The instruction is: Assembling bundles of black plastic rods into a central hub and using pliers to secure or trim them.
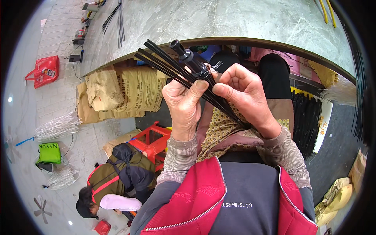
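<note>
My left hand (pixel 184 102) is closed round a bundle of thin black rods (pixel 166 57), its thumb pressed across them. The rods slant from upper left down toward my lap. Among them a stepped black tubular piece (pixel 190 58) points up and left, its lower part at my fingers. Fine pale wire ends (pixel 214 66) stick out by its collar. My right hand (pixel 252 98) is beside the collar, thumb and forefinger drawn together close to the rods. What lies between those fingertips is too small to make out. Below, patterned cloth (pixel 221 125) covers my lap.
A grey stone-look tabletop (pixel 235 23) is ahead, with loose black rods (pixel 120 23) on it. Brown paper sacks (pixel 137 90) and a red stool (pixel 150 143) stand left; another person (pixel 125 168) bends behind the stool. More black rods (pixel 305 121) fill a rack at right.
</note>
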The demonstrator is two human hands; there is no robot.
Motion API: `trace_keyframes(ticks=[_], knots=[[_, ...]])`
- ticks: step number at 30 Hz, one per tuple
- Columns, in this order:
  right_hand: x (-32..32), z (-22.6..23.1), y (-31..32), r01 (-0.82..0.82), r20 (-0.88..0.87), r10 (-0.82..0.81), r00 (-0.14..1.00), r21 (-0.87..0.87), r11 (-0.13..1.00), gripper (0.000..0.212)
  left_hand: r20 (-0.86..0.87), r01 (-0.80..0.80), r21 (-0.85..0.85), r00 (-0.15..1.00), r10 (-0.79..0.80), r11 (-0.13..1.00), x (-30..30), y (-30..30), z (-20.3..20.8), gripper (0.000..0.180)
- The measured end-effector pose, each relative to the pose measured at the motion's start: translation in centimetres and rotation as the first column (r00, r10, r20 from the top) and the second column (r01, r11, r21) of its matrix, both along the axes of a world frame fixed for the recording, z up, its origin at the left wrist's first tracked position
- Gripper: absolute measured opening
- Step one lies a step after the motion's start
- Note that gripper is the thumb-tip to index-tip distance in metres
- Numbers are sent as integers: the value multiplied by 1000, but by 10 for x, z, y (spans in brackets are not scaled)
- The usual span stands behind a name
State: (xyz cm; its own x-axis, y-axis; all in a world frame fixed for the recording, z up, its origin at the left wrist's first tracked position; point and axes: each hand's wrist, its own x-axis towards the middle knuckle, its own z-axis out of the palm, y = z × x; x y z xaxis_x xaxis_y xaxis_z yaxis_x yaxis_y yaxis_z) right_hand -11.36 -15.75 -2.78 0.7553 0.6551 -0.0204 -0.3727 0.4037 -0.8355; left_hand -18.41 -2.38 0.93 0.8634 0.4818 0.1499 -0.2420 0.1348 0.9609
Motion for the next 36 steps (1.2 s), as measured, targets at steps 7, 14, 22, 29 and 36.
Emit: trace_keyframes(ticks=[7, 14, 22, 29, 36], knots=[[5, 2, 1, -24, -8, 24, 1000, -21, 999, 21, -20, 11, -4, 1000, -11, 1000, 2, -1, 1, 29], [-3, 3, 5, 54, 15, -53, 998, -33, 998, 23, -58, -86, 22, 995, 87, 996, -6, -11, 7, 22], [-12, 3, 6, 95, 51, -93, 994, -32, 995, 23, -67, -176, 154, 980, 188, 972, -11, -19, 9, 25], [-18, 8, 5, 87, 149, -66, 987, -134, 987, 16, -40, -189, 122, 980, 195, 974, -11, -18, 9, 24], [-11, 18, -2, 98, 101, -94, 990, -38, 994, 20, -16, -141, 139, 989, 145, 980, -11, -15, 5, 22]])
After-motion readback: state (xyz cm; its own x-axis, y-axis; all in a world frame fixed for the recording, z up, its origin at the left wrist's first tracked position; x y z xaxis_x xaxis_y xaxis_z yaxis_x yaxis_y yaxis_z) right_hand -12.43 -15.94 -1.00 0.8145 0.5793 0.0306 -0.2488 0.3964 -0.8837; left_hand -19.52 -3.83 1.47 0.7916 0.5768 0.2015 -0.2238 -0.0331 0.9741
